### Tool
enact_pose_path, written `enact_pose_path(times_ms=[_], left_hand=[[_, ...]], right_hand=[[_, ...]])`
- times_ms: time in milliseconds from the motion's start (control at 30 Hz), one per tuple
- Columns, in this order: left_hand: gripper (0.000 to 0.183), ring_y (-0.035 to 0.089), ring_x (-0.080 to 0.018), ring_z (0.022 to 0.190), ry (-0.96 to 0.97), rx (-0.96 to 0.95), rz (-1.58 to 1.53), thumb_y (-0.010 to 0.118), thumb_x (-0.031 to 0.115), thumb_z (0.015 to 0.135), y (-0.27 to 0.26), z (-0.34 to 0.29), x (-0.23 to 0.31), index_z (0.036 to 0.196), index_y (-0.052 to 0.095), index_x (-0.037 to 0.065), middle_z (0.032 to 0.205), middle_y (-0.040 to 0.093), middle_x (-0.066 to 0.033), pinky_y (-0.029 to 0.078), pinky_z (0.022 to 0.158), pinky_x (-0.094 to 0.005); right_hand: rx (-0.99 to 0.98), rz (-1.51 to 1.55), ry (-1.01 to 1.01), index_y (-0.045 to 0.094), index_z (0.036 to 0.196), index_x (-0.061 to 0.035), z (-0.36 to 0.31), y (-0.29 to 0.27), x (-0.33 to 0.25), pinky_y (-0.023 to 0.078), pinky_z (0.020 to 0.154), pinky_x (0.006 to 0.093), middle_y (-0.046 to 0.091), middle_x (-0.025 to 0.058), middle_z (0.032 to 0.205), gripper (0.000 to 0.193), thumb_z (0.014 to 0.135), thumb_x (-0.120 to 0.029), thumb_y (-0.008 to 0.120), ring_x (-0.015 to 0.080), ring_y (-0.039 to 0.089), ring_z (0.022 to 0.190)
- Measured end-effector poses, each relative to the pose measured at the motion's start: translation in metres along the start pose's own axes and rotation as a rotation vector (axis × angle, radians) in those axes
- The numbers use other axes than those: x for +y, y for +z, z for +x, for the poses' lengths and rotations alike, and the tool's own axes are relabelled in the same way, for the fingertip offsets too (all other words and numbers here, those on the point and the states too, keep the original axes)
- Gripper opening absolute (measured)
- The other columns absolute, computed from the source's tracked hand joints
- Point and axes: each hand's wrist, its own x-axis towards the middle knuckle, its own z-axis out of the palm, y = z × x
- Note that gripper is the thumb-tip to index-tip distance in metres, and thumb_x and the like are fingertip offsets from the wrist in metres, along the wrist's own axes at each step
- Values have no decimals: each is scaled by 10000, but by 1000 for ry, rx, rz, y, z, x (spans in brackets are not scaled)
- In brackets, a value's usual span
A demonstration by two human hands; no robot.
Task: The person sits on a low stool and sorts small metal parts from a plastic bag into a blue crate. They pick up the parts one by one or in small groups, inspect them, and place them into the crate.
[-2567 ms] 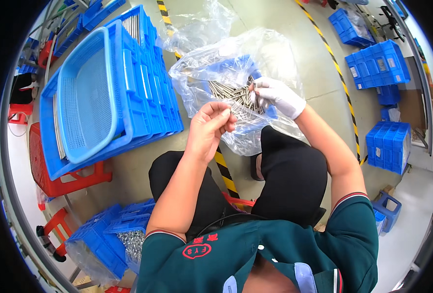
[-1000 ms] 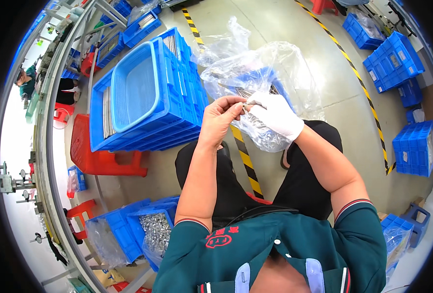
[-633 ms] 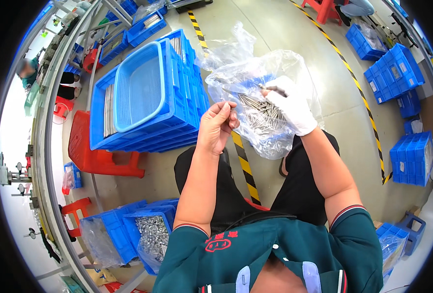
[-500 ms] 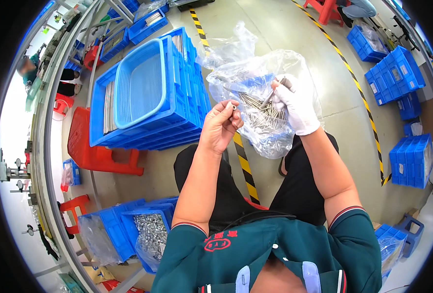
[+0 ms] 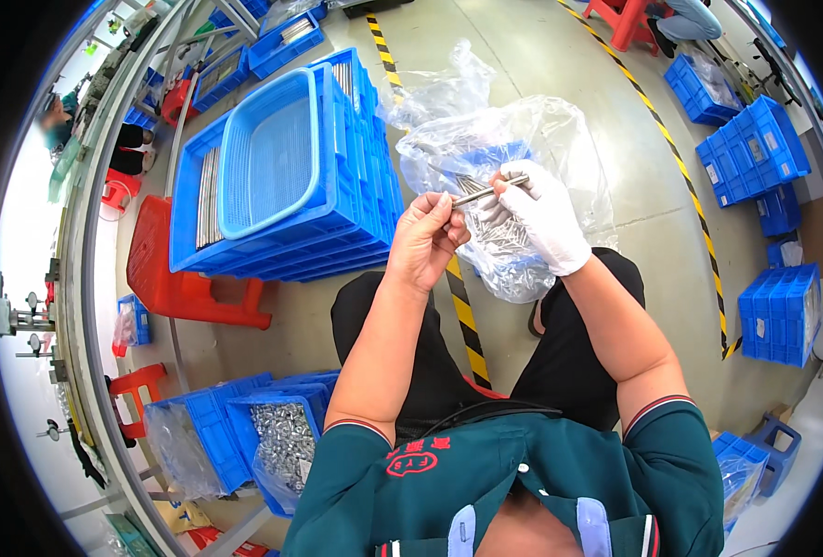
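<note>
My left hand (image 5: 423, 243) is bare, its thumb and fingers pinched at the near-left end of a slim metal rod (image 5: 476, 196). A small ring-shaped metal piece sits in that pinch, largely covered by the fingertips. The rod slants up to the right into my right hand (image 5: 550, 221), which wears a white glove and grips it between thumb and fingers. Just beneath both hands, many similar metal rods (image 5: 502, 239) lie in a clear plastic bag (image 5: 560, 121), spread open over a blue bin (image 5: 515, 150).
To the left stands a stack of blue crates (image 5: 351, 200) topped by a light-blue basket (image 5: 272, 167), beside a red stool (image 5: 156, 265). Small metal fittings (image 5: 283, 441) fill a bin at lower left. More blue crates (image 5: 755, 148) line the right side. Striped tape (image 5: 467, 325) marks the floor.
My right hand has come down and left from over the bag, turning the rod nearly level. The rod's end now meets my left fingertips, which hold the small ring-shaped piece.
</note>
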Motion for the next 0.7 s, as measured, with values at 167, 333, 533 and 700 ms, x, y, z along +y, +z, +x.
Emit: enact_pose_path(times_ms=[167, 333, 533, 700], left_hand=[[68, 526, -145, 600, 110, 111, 247, 638, 107, 881, 7, -4, 1, 876, 602, 50, 706, 601, -70, 435, 583, -276], [81, 545, -139, 602, 144, 127, 226, 659, 101, 864, 4, -7, 6, 869, 597, 49, 721, 606, -73, 457, 584, -274], [117, 534, -129, 594, 259, 326, 174, 673, 110, 856, -17, 3, 7, 876, 576, 48, 728, 598, -63, 465, 573, -265], [124, 525, -103, 543, 164, 324, 172, 651, 110, 867, -22, 1, 1, 876, 554, 34, 722, 595, -63, 451, 519, -230]], right_hand=[[18, -52, 51, 589, 971, -17, 2, 0, 2, 507, 595, 251, 640, 79, 803, 139, 897, -133, 603, 132, 641, 689], [38, -89, 75, 592, 982, -7, 5, 8, 4, 505, 586, 252, 641, 88, 789, 164, 895, -146, 605, 139, 639, 674], [231, -61, -48, 588, 991, 15, 27, -2, 0, 499, 583, 250, 640, 88, 772, 227, 895, -189, 606, 135, 624, 659], [-195, -81, -188, 608, 1028, -16, 43, 105, -31, 498, 618, 236, 659, 84, 807, 192, 865, -116, 591, 130, 633, 696]])
